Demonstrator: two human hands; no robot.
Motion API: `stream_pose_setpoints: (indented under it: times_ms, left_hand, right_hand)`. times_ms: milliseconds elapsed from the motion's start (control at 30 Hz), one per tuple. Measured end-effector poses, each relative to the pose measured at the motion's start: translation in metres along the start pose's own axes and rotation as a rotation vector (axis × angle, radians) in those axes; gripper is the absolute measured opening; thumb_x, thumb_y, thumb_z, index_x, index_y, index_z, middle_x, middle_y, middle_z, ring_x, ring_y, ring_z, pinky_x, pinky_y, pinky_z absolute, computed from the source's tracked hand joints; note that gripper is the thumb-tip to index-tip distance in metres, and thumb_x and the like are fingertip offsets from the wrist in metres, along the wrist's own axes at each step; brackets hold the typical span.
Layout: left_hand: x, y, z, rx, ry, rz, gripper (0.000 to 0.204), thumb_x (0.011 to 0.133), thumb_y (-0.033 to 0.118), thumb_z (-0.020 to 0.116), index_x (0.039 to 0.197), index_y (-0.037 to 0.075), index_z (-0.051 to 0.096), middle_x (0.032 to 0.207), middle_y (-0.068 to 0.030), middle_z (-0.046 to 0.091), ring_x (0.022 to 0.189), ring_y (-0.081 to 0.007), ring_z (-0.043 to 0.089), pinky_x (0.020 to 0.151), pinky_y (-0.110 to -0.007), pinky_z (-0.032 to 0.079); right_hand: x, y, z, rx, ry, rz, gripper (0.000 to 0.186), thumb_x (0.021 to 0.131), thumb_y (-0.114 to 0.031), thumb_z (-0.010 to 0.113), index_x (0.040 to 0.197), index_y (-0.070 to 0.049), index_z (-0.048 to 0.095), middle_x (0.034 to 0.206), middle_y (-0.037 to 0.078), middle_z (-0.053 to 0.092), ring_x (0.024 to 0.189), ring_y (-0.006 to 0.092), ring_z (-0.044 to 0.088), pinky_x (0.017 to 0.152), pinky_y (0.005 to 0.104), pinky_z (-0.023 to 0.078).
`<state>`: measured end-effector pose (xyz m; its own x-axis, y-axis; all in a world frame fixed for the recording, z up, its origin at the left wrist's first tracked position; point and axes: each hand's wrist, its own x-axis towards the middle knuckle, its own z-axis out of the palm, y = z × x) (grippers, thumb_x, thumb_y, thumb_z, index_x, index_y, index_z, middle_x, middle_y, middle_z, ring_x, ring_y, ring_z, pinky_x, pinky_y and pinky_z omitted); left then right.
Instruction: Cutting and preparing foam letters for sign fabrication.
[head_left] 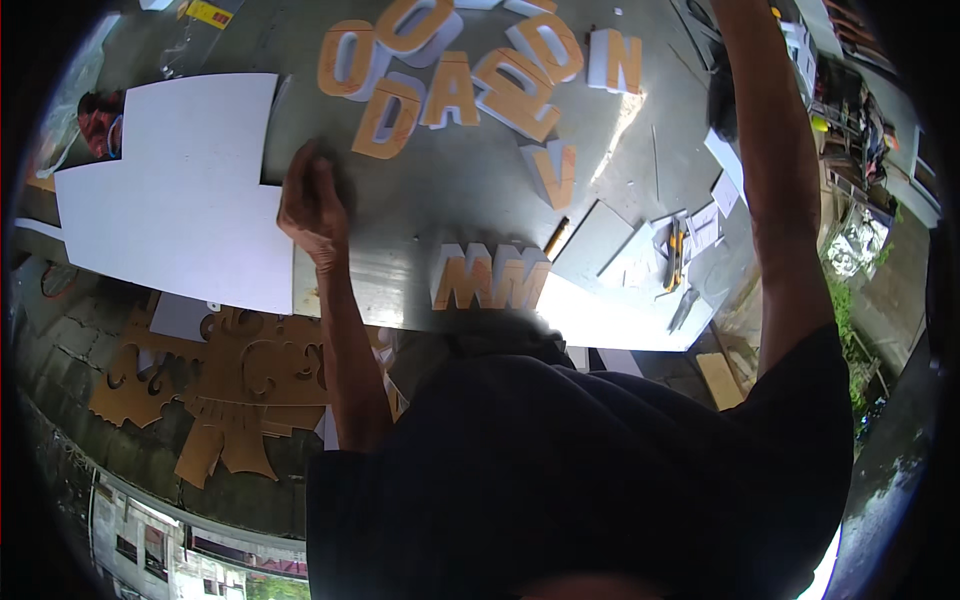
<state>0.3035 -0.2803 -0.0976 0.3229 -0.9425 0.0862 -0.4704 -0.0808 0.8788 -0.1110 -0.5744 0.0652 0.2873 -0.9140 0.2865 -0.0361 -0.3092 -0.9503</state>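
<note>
My left hand point(313, 205) rests at the right edge of a large white sheet point(190, 190), fingers curled in loosely, with nothing visible in them. My right arm stretches up past the table's right side, and its hand lies beyond the upper edge of the view. Several thick letter-shaped cutouts point(387, 117) with brown paper faces and white sides lie in a cluster at the far middle. One V-shaped cutout point(557, 175) sits apart, nearer to me. Close to my body, two more letter cutouts point(464, 282) stand side by side at the table's near edge.
On the grey table point(400, 205), a yellow-and-black utility knife point(676, 256) lies among white offcuts point(630, 262) at the right. Brown scrollwork cutouts point(255, 365) lie below the table's left side. A red-and-dark bundle point(101, 125) sits at far left.
</note>
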Motion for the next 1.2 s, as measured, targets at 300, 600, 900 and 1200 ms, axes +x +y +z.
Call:
stream_pose_setpoints:
  times_ms: [300,600,900,1200]
  left_hand:
    - [-0.166,0.194,0.035,0.014,-0.474,0.201,0.024,0.090,0.009,0.075,0.113,0.004,0.074,0.087,-0.0078,0.072,0.071,-0.0150,0.068,0.062,-0.030,0.052]
    - [-0.316,0.211,0.174,0.230,-0.824,0.407,0.067,0.077,0.020,0.087,0.133,0.001,0.054,0.117,-0.0157,0.059,0.108,-0.0342,0.060,0.087,-0.044,0.052]
    - [-0.340,0.211,0.209,0.496,-0.634,0.602,0.084,0.062,0.030,0.096,0.132,0.002,0.058,0.126,-0.0145,0.054,0.113,-0.0350,0.050,0.097,-0.046,0.045]
    - [-0.330,0.221,0.214,0.629,-0.643,0.614,0.084,0.053,0.034,0.099,0.121,0.004,0.061,0.123,-0.0125,0.053,0.115,-0.0321,0.048,0.100,-0.046,0.040]
  right_hand:
    - [-0.403,-0.119,-0.026,0.108,0.357,0.347,0.045,0.097,-0.015,0.065,0.139,-0.004,0.054,0.118,0.011,0.066,0.110,0.0224,0.067,0.090,0.0385,0.057]
    - [-0.626,-0.191,0.023,-0.031,0.878,0.749,0.059,0.082,-0.005,0.077,0.134,0.002,0.051,0.097,0.006,0.062,0.087,0.0158,0.060,0.081,0.0316,0.050]
    - [-0.710,-0.204,0.027,-0.145,0.755,0.944,0.060,0.079,-0.006,0.077,0.134,-0.005,0.052,0.097,0.008,0.060,0.088,0.0177,0.061,0.079,0.0355,0.052]
    - [-0.715,-0.195,0.037,0.127,0.771,0.681,0.052,0.096,-0.011,0.059,0.144,0.000,0.044,0.111,0.016,0.065,0.093,0.0195,0.063,0.077,0.0343,0.055]
